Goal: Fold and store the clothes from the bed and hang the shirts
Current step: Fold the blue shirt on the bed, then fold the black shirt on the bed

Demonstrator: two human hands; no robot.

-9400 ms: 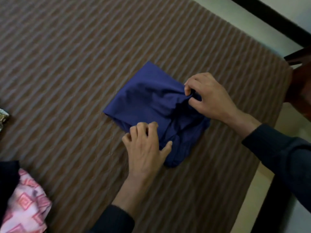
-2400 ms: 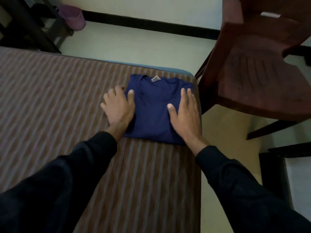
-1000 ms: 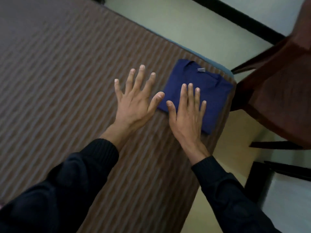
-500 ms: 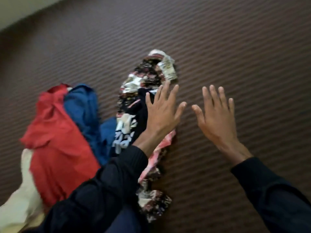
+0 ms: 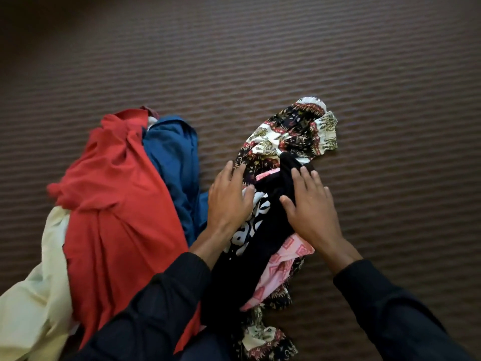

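**Mia:** What is the head camera showing now?

**Ben:** It is looking down at the bed [image 5: 338,61]. A moment ago it was looking at a folded blue shirt by the bed's corner. That shirt is gone from view, so I think that one is done.

**Mia:** What are the hands doing?

**Ben:** Both were flat on the folded shirt. Now they are lying on a black shirt with white letters [image 5: 260,230]. The left hand [image 5: 230,204] is resting open on the letters. The right hand [image 5: 311,212] is lying open on the black part, fingers straight. Neither is gripping yet.

**Mia:** What is under it?

**Ben:** A pink patterned cloth [image 5: 281,269] and an elephant print cloth [image 5: 291,134]. Beside them, to the left, a red garment [image 5: 117,204], a blue garment [image 5: 174,157] and a cream garment [image 5: 33,295] are piling together.

**Mia:** So lots is waiting?

**Ben:** Yes. I think the black shirt is getting picked next.
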